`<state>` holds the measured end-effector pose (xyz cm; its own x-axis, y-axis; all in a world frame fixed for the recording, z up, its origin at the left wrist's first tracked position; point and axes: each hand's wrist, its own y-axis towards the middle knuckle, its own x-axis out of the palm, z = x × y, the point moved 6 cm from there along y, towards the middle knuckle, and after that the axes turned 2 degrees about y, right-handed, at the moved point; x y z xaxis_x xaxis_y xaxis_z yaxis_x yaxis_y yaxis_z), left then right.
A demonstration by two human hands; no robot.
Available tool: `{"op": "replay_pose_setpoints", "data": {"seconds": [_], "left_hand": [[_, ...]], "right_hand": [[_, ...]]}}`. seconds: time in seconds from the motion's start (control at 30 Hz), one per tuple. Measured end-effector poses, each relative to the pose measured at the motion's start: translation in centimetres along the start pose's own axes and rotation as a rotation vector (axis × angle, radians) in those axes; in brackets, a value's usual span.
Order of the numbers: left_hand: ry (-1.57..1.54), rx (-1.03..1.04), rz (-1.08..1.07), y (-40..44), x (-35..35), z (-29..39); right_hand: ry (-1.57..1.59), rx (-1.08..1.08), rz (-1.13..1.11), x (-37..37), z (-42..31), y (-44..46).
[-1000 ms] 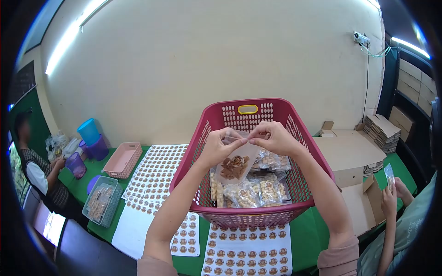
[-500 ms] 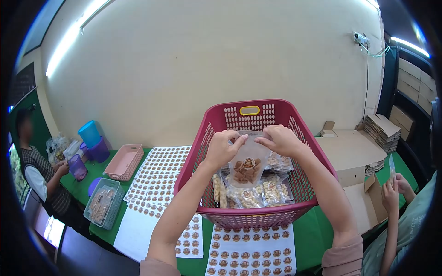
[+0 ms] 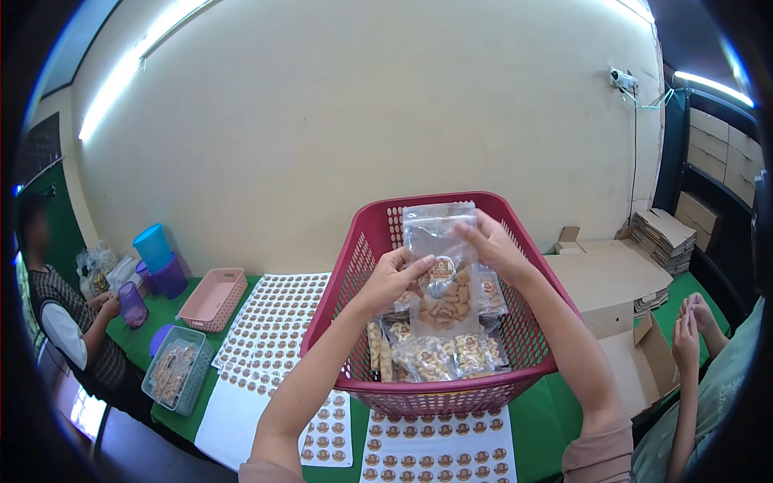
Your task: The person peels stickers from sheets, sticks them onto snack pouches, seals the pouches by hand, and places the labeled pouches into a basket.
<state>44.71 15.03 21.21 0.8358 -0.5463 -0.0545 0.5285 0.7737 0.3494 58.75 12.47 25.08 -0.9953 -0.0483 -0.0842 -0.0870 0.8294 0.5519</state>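
A clear pouch of brown snack pieces (image 3: 447, 310), with a round label on its front, hangs upright over the red basket (image 3: 451, 390). My left hand (image 3: 392, 278) pinches its left edge beside the label. Near the pouch's top right, my right hand (image 3: 493, 243) grips the edge, thumb in front and the other fingers partly hidden behind. Inside the basket, below the held pouch, lie several packed bags of pale snacks (image 3: 427, 356).
Sheets of round labels (image 3: 274, 322) lie on the green table beside and before the basket. Left are a pink basket (image 3: 212, 299), a grey-green basket (image 3: 178, 370) and a person (image 3: 72, 322). Right are cardboard boxes (image 3: 612, 278) and another person's hands (image 3: 691, 326).
The pouch has been raised and now hangs straight, its top flat. My left hand has moved down to its side, and my right hand grips its upper right edge.
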Motion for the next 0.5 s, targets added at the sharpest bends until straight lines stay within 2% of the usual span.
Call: {"op": "replay_pose_setpoints", "data": {"seconds": [0.03,0.1,0.23,0.3,0.37,0.43,0.5], "left_hand": [[0.003,0.002,-0.003,0.1,0.0,-0.1],[0.003,0.045,0.082,0.3,-0.8,0.0],[0.145,0.02,0.035,-0.2,-0.4,0.4],[0.106,-0.017,0.016,-0.1,-0.1,-0.1],[0.064,-0.054,-0.001,0.0,0.1,-0.4],[0.129,-0.067,0.099,0.1,-0.7,-0.3],[0.056,-0.063,0.12,0.2,-1.1,-0.7]], "right_hand": [[0.001,-0.004,0.003,-0.1,0.1,-0.2],[-0.17,0.266,-0.154,1.4,0.7,-1.1],[-0.164,0.182,-0.225,1.6,2.2,-0.4],[-0.132,0.171,-0.168,1.7,2.0,-0.6],[0.064,0.258,-0.108,1.6,2.1,-0.7],[0.152,0.353,-0.16,1.7,3.6,-0.8],[-0.083,-0.067,-0.299,3.3,2.6,-0.6]]}}
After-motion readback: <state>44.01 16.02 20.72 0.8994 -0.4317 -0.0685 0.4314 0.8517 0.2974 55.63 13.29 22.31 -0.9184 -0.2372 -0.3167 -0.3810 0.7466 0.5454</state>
